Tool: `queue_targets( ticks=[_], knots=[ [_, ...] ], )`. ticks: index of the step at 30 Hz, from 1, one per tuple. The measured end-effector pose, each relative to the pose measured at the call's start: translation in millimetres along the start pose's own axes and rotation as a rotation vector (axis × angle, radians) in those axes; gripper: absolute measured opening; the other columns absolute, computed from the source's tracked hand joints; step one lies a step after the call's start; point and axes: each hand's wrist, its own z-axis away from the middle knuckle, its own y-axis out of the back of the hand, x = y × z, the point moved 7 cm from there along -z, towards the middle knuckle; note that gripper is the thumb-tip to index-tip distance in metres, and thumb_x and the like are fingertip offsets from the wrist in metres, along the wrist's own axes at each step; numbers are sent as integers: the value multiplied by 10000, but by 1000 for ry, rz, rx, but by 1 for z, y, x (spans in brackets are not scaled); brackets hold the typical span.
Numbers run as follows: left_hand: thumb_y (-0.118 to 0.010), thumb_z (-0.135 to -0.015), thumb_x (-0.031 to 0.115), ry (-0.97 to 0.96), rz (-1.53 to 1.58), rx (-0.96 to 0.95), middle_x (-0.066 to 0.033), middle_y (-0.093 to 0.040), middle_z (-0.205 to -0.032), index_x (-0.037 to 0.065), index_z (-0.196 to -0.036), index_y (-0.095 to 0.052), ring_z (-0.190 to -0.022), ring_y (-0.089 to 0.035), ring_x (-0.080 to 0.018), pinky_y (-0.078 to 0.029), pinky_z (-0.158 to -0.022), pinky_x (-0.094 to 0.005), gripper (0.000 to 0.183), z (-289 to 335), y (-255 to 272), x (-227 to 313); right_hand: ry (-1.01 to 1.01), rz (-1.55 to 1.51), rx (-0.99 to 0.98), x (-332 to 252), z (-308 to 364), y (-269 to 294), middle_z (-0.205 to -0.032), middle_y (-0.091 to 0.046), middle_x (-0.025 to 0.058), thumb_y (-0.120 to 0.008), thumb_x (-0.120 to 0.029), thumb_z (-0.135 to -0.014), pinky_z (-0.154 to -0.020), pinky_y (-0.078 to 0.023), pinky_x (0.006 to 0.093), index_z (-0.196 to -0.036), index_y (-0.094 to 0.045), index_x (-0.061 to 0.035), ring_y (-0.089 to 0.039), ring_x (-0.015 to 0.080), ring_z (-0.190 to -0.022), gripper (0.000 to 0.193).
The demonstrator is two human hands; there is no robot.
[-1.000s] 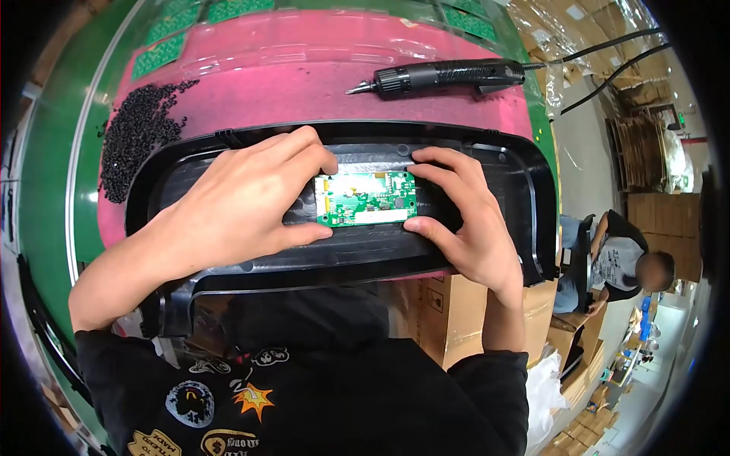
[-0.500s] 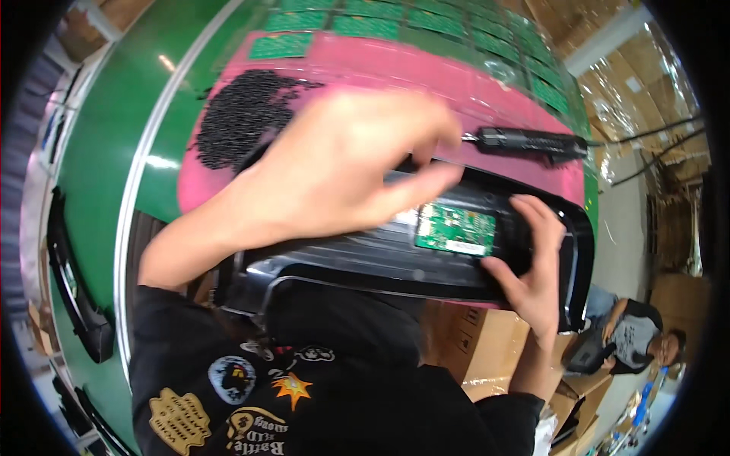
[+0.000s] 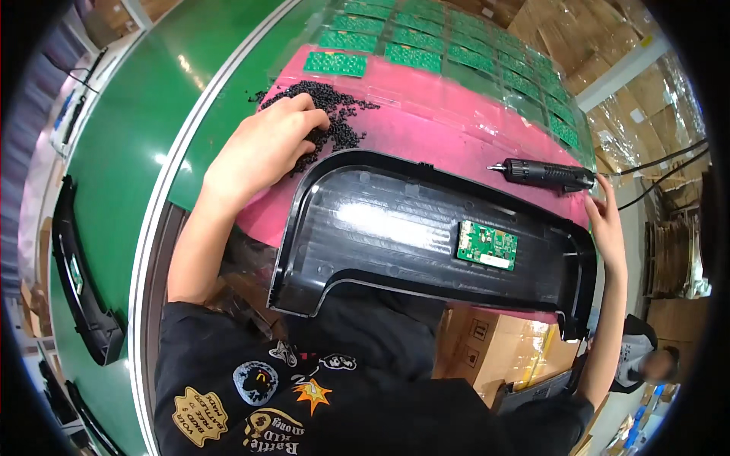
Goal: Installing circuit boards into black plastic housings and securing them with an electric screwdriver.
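Observation:
My left hand [image 3: 274, 144] rests at a pile of small black screws [image 3: 346, 114], fingers bent over them and thumb apart; its fingertips are partly hidden. Beyond the far right corner of a black plastic housing [image 3: 365, 258], my right hand [image 3: 607, 224] is open, with its fingertips at the tail end of a black electric screwdriver [image 3: 547, 175]. The screwdriver lies on the pink mat [image 3: 411, 125], bit pointing left. Inside the housing, toward its right, sits a small green circuit board [image 3: 488, 246] with white connectors. Neither hand is on the housing.
Several green circuit boards [image 3: 414, 57] lie in clear trays across the far side. Another black housing [image 3: 80, 281] lies on the green surface [image 3: 144, 144] at left. A cable [image 3: 658, 163] trails right from the screwdriver. Cardboard boxes [image 3: 494, 342] stand below; a person [image 3: 635, 353] is at lower right.
My left hand has moved from above the housing to the screw pile. My right hand has left the board's side for the screwdriver's tail end. Everything on the mat appears shifted rightward in view.

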Motion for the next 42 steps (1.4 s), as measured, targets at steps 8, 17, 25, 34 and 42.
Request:
queue_targets(
  ticks=[8,17,25,34,42],
  knots=[
    [-605,-768,-6,22,28,34,-153,-602,-854,-18,-865,-617,-850,-600,-355,-479,-745,-422,98,-11,-5,-2,83,-460,289,-23,-35,-20,-1065,-518,93,-665,-144,-891,-643,-497,240,-1295,-395,-149,-560,136,-838,486],
    [-634,-772,-29,-60,174,125,-150,-609,-814,-40,-879,-603,-755,-614,-307,-471,-679,-374,112,-24,13,24,244,-1096,37,-96,-2,-83,-1076,-593,159,-583,-127,-943,-857,-534,433,-1136,-445,4,-607,259,-1033,271],
    [-689,-754,-29,-391,648,116,-91,-652,-807,-30,-878,-646,-742,-641,-189,-517,-681,-288,131,-47,27,132,379,-1239,138,-139,61,-62,-1206,-552,126,-515,-242,-983,-980,-438,476,-1254,-443,-46,-537,275,-1144,342],
    [-714,-742,-38,-314,1132,-153,-82,-656,-806,-34,-865,-655,-741,-641,-153,-519,-678,-257,136,-47,0,165,431,-1623,39,-154,112,-42,-1024,-496,43,-431,-239,-999,-970,-374,403,-1340,-318,77,-495,159,-976,478],
    [-701,-748,-77,-381,1195,-76,-103,-674,-820,-44,-872,-652,-755,-653,-151,-534,-673,-267,137,-39,-8,161,657,-1602,102,-163,130,-22,-722,-470,-39,-545,-322,-915,-686,-370,273,-1192,-467,-13,-432,69,-630,422]
  ],
)
